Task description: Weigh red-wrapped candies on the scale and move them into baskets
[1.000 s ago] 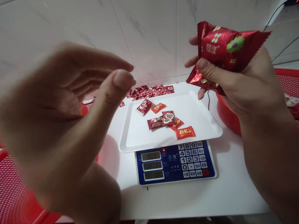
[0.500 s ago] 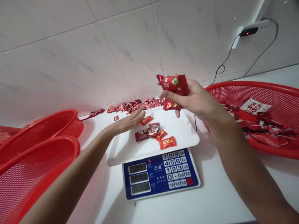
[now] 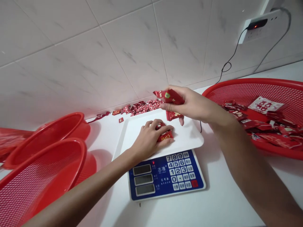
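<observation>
My left hand (image 3: 151, 137) rests on the white scale tray (image 3: 187, 134), its fingers curled round a small pile of red wrapped candies (image 3: 165, 135). The hand covers most of that pile. Above the tray's far right side, my right hand (image 3: 187, 102) grips red wrapped packets (image 3: 171, 96) between thumb and fingers, one with a green flower print. A second packet (image 3: 173, 115) shows under the thumb. Beneath the tray sits the blue scale panel (image 3: 163, 176) with number keys and three displays.
Small red packets (image 3: 144, 107) lie heaped along the tiled wall behind the tray. A red mesh basket (image 3: 255, 82) of packets stands at right. Red baskets (image 3: 82, 148) are at left. A black cable (image 3: 233, 55) hangs from the wall socket.
My left hand has come down and nearer over the tray, closing round the candies there. My right hand has lowered slightly, still gripping its packets.
</observation>
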Demonstrator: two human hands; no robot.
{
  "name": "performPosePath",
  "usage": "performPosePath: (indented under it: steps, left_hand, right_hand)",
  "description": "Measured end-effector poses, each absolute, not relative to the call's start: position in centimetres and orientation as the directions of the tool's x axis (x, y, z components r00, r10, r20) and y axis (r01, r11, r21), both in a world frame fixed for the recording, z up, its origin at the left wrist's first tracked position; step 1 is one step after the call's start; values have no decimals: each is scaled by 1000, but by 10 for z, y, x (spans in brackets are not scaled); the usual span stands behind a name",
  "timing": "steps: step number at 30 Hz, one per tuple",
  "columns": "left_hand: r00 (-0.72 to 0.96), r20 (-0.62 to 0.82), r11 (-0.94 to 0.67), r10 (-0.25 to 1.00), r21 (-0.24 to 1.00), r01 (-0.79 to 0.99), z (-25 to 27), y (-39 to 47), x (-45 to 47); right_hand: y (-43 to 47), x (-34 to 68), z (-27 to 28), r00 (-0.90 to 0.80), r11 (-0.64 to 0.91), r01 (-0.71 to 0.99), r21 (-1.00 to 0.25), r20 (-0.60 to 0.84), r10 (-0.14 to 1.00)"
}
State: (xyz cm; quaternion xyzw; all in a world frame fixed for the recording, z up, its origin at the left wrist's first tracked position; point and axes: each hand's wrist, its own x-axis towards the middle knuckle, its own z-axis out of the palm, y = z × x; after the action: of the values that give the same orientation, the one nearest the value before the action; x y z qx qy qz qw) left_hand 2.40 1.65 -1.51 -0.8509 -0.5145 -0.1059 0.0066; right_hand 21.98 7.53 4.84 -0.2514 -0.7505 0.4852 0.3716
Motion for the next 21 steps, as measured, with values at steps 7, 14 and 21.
performPosePath:
  steps: [7,14,21]
  left_hand:
    - [513,254,-558,820,155,815,-15,24,-2]
    - [447,305,-522,841,241,818,-6,19,-11]
    - [-60,541,-123,839,296,947,64,-33,-106]
  right_hand:
    - [85,214,41,-598,348,150,-926,196,777]
    - [86,206,33,-616,325,211,-922,133,776]
    - [72,185,29,-558,309,162,-937,171,812]
